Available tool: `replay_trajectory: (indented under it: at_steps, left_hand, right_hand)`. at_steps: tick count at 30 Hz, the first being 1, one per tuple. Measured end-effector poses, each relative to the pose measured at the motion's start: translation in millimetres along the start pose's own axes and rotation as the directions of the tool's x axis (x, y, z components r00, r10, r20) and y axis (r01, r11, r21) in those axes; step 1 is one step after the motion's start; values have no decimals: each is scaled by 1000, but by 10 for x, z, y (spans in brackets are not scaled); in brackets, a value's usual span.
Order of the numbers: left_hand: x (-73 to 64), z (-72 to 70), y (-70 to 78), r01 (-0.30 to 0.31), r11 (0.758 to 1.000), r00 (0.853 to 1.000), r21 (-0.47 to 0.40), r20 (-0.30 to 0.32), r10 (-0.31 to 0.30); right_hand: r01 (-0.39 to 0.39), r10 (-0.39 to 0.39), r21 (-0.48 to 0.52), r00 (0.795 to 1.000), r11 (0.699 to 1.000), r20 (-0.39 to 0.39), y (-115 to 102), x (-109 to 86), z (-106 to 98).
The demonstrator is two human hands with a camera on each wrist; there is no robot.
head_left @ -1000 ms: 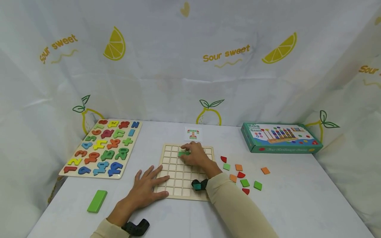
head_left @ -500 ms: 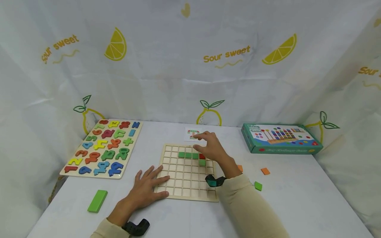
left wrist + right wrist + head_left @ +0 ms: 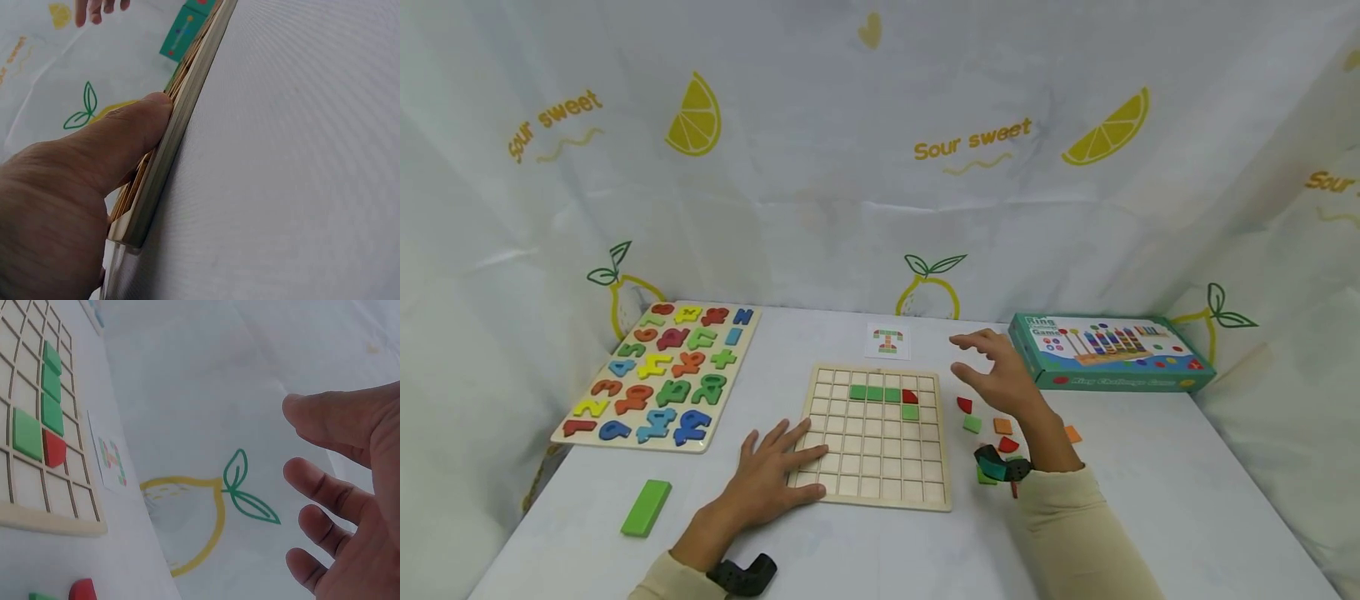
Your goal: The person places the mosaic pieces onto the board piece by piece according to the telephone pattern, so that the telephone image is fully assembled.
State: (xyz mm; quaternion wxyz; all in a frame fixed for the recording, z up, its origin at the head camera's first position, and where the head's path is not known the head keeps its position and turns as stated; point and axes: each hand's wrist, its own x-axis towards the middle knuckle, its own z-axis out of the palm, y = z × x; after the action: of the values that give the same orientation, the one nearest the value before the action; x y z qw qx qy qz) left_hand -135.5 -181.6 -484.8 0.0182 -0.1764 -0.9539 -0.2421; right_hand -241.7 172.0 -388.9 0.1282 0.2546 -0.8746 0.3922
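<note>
Head view: left hand (image 3: pixel 771 481) spreads over the board's (image 3: pixel 871 463) left edge, likely steadying it; right hand (image 3: pixel 1006 377), spread, hovers past its right edge

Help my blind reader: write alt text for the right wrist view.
A right hand hovers, holding nothing, at right; at left, a wooden grid board bears four green tiles and one red piece. Behind: lemon-printed cloth.

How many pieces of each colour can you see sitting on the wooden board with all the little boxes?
Green flat square tiles: 4
Red flat quarter-round tile: 1
Total on the pale wooden grid board: 5
</note>
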Motion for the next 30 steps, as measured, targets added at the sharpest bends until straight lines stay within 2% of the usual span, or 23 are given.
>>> replay_trajectory:
  at_steps: [5, 9, 16, 21, 25, 30]
  left_hand:
    - [-12, -8, 5, -1, 1000, 1000, -19, 0, 1]
    - [-15, -3, -9, -9, 1000, 1000, -23, -2, 9]
    - [-10, 25, -36, -9, 1000, 1000, -23, 2, 9]
    - [-8, 26, -38, -7, 1000, 1000, -27, 2, 7]
    - [-5, 23, -37, -11, 999, 1000, -34, 5, 11]
    - [1, 33, -43, -6, 1000, 1000, -26, 9, 6]
  right_hand:
    - [8, -8, 26, 1000, 1000, 2, 153, -98, -63]
    - [1, -2, 14, 999, 1000, 45, 267, -151, -67]
    - [-109, 102, 42, 985, 993, 140, 529, -199, -11]
    - [-120, 112, 29, 972, 992, 208, 686, -218, 25]
    - [-173, 173, -20, 951, 985, 256, 780, -224, 54]
    - [-232, 244, -77, 912, 970, 329, 849, -212, 85]
